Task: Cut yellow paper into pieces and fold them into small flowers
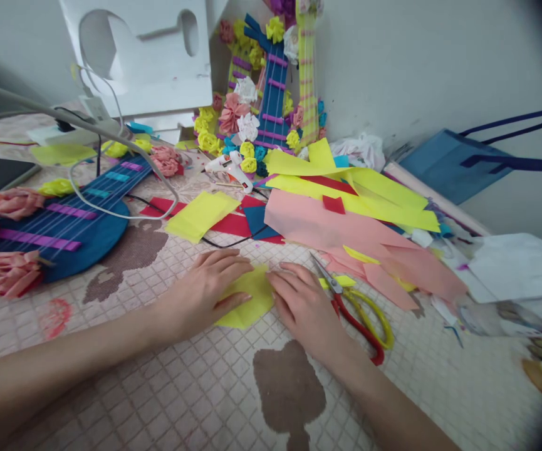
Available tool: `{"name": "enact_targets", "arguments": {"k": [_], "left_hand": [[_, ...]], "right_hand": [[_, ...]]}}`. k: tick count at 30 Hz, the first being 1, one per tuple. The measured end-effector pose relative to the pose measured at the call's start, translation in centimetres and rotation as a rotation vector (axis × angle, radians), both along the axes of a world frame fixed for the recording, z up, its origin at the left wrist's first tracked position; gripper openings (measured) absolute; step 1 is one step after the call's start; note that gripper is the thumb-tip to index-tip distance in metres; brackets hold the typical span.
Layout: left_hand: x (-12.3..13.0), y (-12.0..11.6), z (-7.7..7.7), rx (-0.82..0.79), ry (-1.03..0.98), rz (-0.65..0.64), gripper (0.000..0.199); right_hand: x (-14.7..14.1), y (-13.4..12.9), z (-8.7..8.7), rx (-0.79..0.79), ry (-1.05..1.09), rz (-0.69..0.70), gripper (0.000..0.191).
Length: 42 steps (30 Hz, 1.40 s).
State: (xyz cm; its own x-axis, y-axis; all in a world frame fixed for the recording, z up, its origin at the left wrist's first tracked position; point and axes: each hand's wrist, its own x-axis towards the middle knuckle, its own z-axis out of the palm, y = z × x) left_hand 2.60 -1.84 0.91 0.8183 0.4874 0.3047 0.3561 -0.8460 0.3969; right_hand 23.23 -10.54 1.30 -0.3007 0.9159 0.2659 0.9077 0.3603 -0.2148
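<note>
A small yellow paper sheet [248, 308] lies flat on the patterned tablecloth [195, 388]. My left hand [207, 291] rests on its left part, palm down, fingers extended and thumb apart. My right hand [301, 300] touches the sheet's right edge, its fingers stretched out and slightly bent. Just right of my right hand are scissors [353, 310] with red and yellow handles. Behind my hands lies a stack of yellow paper pieces [202, 215], partly over red strips [230, 224].
A blue paper guitar [96, 213] with pink flowers lies left. A white glue gun [230, 166] and decorated guitars [271, 100] stand behind. Pink sheets [317, 219] and yellow sheets [393, 197] lie back right, near a blue bag [453, 163]. A white cable crosses the left side.
</note>
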Motion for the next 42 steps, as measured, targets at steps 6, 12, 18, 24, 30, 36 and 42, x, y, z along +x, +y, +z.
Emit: {"name": "enact_targets", "arguments": {"k": [6,12,18,24,30,36,42], "left_hand": [[0.4,-1.7,0.3,0.016,0.112,-0.07,0.061],[-0.3,-0.3,0.2,0.065,0.118,-0.034,0.044],[-0.1,-0.9,1.1,0.022,-0.006,-0.129,0.025],[0.6,-2.2,0.3,0.075,0.085,-0.182,0.031],[0.4,-1.0,-0.2,0.197,0.059,-0.188,0.02],[-0.1,0.8,0.7,0.185,0.112,-0.271,0.02],[-0.4,1.1,1.2,0.062,0.087,-0.265,0.033]], "right_hand": [[0.1,0.1,-0.1,-0.004,-0.006,0.087,0.044],[0.3,-0.3,0.6,0.016,0.06,0.019,0.03],[0.4,-0.3,0.6,-0.089,0.009,0.1,0.035],[-0.4,-0.9,1.1,-0.096,-0.068,0.032,0.03],[-0.4,-1.2,1.8,-0.081,-0.034,0.008,0.025],[0.4,-1.0,1.2,-0.078,0.063,0.106,0.032],[0.2,-0.4,-0.3,-0.003,0.119,0.136,0.024]]}}
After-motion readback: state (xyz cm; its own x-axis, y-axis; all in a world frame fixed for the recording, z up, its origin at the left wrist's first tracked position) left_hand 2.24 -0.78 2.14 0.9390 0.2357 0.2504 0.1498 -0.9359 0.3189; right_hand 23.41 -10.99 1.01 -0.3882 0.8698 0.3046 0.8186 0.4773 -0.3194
